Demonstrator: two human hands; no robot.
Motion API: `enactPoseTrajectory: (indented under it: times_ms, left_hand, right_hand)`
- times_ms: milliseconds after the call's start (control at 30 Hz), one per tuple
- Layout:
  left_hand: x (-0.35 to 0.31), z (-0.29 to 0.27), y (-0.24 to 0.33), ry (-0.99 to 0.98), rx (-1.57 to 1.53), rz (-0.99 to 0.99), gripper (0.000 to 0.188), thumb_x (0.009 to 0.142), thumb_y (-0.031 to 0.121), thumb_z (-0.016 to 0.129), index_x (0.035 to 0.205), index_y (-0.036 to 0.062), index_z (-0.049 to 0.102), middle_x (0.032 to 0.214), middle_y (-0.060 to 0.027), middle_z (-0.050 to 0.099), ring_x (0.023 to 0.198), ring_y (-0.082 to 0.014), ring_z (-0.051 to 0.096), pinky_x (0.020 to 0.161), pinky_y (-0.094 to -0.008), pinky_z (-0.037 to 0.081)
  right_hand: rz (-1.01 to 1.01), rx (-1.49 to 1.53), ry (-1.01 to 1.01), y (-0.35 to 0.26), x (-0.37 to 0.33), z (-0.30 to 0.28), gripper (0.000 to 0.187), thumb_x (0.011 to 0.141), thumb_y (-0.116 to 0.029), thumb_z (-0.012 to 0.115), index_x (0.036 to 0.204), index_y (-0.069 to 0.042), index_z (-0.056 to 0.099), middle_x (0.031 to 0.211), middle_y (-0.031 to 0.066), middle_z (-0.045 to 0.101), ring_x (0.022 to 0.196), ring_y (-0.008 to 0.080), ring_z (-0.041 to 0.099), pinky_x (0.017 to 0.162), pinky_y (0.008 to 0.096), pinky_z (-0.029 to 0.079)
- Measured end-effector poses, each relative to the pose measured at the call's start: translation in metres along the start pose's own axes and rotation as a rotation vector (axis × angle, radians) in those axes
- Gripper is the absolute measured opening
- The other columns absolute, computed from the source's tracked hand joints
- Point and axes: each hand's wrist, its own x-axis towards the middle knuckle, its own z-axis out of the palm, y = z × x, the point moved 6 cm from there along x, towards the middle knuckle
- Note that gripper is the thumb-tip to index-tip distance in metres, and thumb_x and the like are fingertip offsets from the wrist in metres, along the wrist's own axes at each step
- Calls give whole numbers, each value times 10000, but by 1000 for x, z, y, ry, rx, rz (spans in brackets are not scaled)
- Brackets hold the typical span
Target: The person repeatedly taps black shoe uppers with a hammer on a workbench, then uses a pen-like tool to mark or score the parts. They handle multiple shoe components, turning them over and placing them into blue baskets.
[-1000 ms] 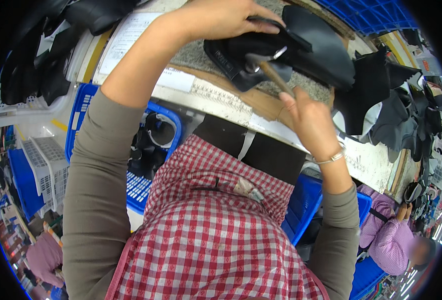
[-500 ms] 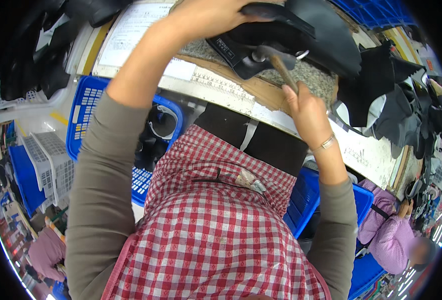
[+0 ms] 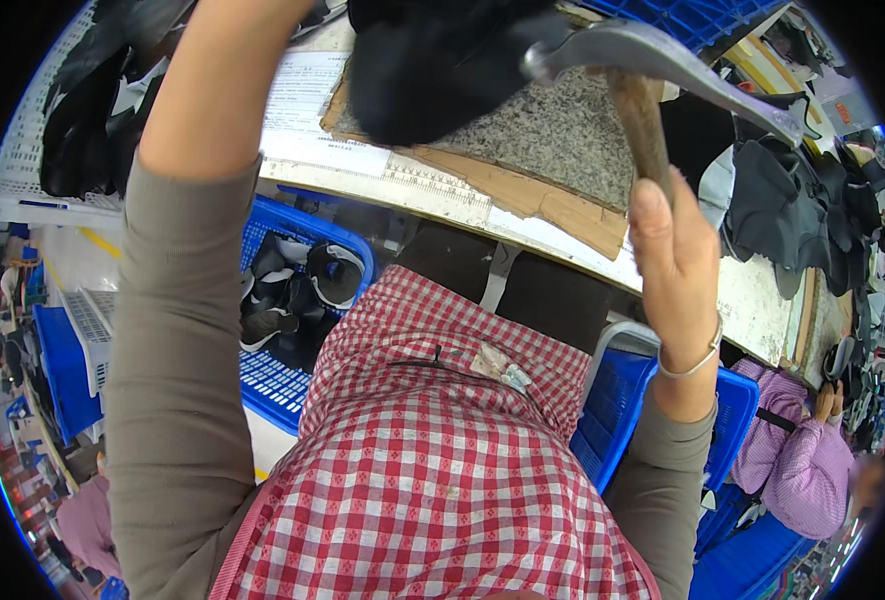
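Note:
My right hand (image 3: 676, 245) is closed around the wooden handle of a hammer (image 3: 638, 120). The hammer's curved metal head is raised over the right part of a speckled stone slab (image 3: 562, 140). On the slab's left part lies a black leather-like piece (image 3: 427, 75), its far end cut off by the upper edge. My left forearm (image 3: 227, 80) runs out of the picture at the top, so the left hand is hidden. I cannot see whether it touches the black piece.
Brown cardboard (image 3: 532, 200) and a printed ruler strip (image 3: 437, 185) line the worktable's near edge. A printed sheet (image 3: 312, 90) lies left of the slab. Black cut pieces (image 3: 777, 205) are heaped at right. A blue basket (image 3: 307, 225) with black-and-white parts stands below the table; a co-worker in pink (image 3: 807, 480) sits at right.
The hammer has risen off the black piece along with my right hand. The black piece has shifted left, and my left hand has left the picture at the top.

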Motion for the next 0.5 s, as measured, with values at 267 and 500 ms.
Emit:
enactPoseTrajectory:
  times_ms: [267,500]
  left_hand:
    - [-42,108,65,-1002,-729,516,546,799,340,834,1194,-20,719,1005,-256,708,950,-365,674,905,-421,533]
    - [-99,155,34,-496,-273,685,845,847,430,781,1537,76,447,1506,-253,441,1404,-443,394,1168,-546,328]
  right_hand:
    - [89,-397,-139,71,18,45,468,1066,-446,532,927,-2,587,699,268,647,702,489,660,624,548,521]
    - [119,-368,-83,123,-8,67,505,1062,-428,550,1051,70,631,682,277,653,674,463,682,583,513,536]
